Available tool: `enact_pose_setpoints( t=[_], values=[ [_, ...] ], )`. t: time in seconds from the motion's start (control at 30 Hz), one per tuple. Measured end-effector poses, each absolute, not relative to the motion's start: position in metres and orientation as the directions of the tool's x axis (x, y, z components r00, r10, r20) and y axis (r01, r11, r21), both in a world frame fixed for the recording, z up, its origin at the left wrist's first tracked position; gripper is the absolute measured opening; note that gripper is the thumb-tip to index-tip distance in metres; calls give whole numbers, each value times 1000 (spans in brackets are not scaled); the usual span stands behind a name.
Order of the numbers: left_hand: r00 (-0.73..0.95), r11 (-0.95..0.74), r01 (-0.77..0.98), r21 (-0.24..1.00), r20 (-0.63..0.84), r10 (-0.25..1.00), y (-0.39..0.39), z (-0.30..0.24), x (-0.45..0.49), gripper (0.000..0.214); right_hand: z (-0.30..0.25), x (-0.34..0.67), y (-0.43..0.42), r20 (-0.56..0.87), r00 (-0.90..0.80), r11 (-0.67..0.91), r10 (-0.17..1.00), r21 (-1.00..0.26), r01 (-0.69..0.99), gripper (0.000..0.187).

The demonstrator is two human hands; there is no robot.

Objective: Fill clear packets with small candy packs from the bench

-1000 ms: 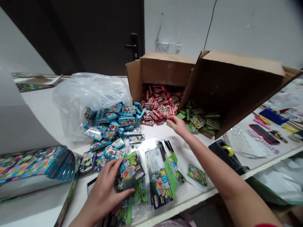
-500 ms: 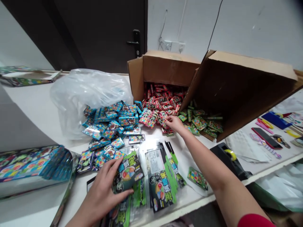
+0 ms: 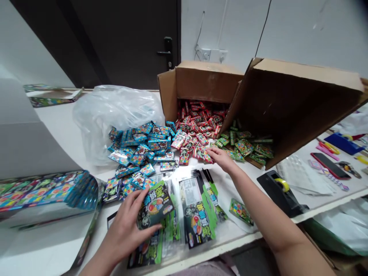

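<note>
Right hand (image 3: 221,158) has come a bit closer to the front edge since half a second ago, and a few red packets (image 3: 201,153) are now lying further out in front of the big red pile (image 3: 199,119). That hand has its thumb and fingertips pinched together on the near end of those loose red packets, but it's a little blurry there so I honestly can't tell how many it's got. Left hand (image 3: 126,226) hasn't really budged: fingers along one edge, thumb along the bottom edge, moderately spread and gripping a flat black-and-green sleeve (image 3: 156,203). More sleeves of the same kind (image 3: 195,224) lie just to the right of it, some underneath. So the red packets are right at the right fingertips, well beyond the left hand, and the gripped sleeve sits between left thumb and fingers, nearer the front edge of the table (image 3: 54,119). Blue packets (image 3: 158,145) are heaped beyond the left hand, next to a clear plastic bag (image 3: 115,103), and green packets (image 3: 244,146) spill from a tipped cardboard box (image 3: 287,99) just past the right hand. One lone green packet (image 3: 240,211) lies near the right forearm, with a black tape dispenser (image 3: 281,195) on the other side of it.
</note>
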State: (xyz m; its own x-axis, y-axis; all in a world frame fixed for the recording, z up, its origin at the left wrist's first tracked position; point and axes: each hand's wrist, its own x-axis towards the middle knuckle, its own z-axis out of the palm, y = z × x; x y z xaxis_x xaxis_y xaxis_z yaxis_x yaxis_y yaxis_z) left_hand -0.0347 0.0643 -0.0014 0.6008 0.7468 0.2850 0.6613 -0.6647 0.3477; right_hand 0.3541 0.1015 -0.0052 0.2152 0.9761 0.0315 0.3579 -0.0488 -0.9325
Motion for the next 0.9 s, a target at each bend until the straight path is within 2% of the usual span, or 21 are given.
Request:
enact_pose_setpoints(
  t=[0.1, 0.17, 0.2, 0.33, 0.43, 0.47, 0.53, 0.6, 0.67, 0.73, 0.8, 0.9],
  values=[
    [608, -664, 659, 355, 268, 747, 64, 1, -33, 88, 6, 338, 84, 14, -124, 72, 992, -876, 478, 21],
    [624, -668, 645, 371, 248, 741, 63, 2, -29, 88, 12, 327, 79, -4, -275, 166, 962, -789, 592, 20],
    [632, -669, 638, 381, 238, 738, 61, 2, -27, 89, 14, 321, 78, -7, -274, 181, 962, -735, 654, 25],
    [635, -659, 633, 406, 216, 742, 56, 0, -26, 90, 13, 307, 57, 9, -88, 79, 996, -540, 838, 40],
    [633, -656, 641, 399, 209, 745, 55, -2, -29, 91, 5, 302, 28, -67, -172, 121, 983, -472, 873, 73],
    [640, -661, 638, 395, 204, 741, 54, -3, -29, 92, 3, 301, 19, -76, -202, 144, 977, -468, 872, 79],
    [661, -678, 627, 384, 199, 724, 53, -3, -26, 95, 4, 297, 7, 0, -185, 161, 983, -486, 859, 74],
    [680, -700, 610, 372, 208, 703, 52, -2, -21, 97, 14, 291, 1, 157, -134, 196, 979, -514, 835, 67],
    [688, -715, 593, 371, 228, 689, 51, -1, -17, 98, 30, 284, -2, 259, -164, 275, 952, -487, 829, 68],
    [687, -722, 581, 375, 251, 682, 49, 1, -14, 100, 46, 276, -3, 233, -300, 373, 925, -417, 828, 69],
    [693, -737, 568, 366, 271, 668, 47, 1, -13, 102, 56, 268, -4, 136, -445, 462, 885, -364, 808, 69],
    [723, -758, 538, 368, 262, 640, 43, 0, -11, 104, 60, 261, -2, 34, -569, 539, 821, -375, 754, 71]
  ],
)
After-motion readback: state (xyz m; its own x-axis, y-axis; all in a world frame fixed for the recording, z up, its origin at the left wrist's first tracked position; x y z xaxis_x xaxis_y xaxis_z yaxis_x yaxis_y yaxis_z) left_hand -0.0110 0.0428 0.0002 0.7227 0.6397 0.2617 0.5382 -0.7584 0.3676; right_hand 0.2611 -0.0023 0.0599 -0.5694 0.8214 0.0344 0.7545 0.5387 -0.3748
